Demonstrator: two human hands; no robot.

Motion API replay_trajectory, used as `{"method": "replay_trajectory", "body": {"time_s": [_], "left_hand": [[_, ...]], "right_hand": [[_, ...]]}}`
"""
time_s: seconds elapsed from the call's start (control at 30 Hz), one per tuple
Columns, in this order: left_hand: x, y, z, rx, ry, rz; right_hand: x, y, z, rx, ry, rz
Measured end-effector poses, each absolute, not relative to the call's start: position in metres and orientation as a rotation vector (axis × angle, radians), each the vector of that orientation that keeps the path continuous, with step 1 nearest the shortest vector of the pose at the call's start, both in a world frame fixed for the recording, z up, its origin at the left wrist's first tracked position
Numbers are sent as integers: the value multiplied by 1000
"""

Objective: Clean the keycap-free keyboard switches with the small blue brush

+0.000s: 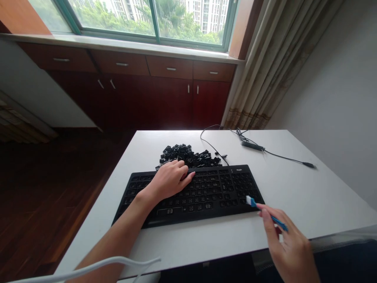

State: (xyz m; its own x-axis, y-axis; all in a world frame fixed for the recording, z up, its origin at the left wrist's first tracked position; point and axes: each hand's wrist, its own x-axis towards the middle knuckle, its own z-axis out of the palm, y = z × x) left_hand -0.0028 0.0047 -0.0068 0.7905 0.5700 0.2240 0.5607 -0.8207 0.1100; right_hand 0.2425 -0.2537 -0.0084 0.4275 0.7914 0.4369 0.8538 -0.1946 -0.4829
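A black keyboard (pixel 203 192) with its keycaps taken off lies slightly askew on the white table. My left hand (pixel 172 179) reaches across it, fingers curled at the far edge and thumb on the upper rows, gripping the board. In my right hand (pixel 287 236) is a small blue cleaning brush (pixel 251 201), pinched by its handle. Its white bristles are over the number pad at the keyboard's near right corner; whether they touch cannot be made out. Loose black keycaps (pixel 191 157) are heaped just behind the keyboard, partly hidden by my left hand.
The keyboard's cable (pixel 216 151) loops back to a tied bundle and a dark green bar-shaped piece (pixel 252 146), then on to a plug (pixel 309 165) at the right. A blurred white cord (pixel 118 259) crosses the lower left. Beyond the table (pixel 294 184) stand red-brown cabinets (pixel 171 94).
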Motion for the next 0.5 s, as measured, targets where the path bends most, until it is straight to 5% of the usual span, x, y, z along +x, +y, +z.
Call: {"method": "replay_trajectory", "body": {"time_s": [0.1, 0.23, 0.43, 0.5], "left_hand": [[-2, 5, -7, 2941, 929, 382], [-2, 6, -8, 2938, 919, 380], [-1, 7, -9, 2937, 911, 373], [-1, 7, -9, 2937, 914, 370]], "right_hand": [[241, -247, -10, -1933, -1465, 99], [257, -243, -5, -2175, -1288, -353], [269, -230, 7, -1929, -1352, 366], [273, -223, 8, -1938, -1409, 341]]}}
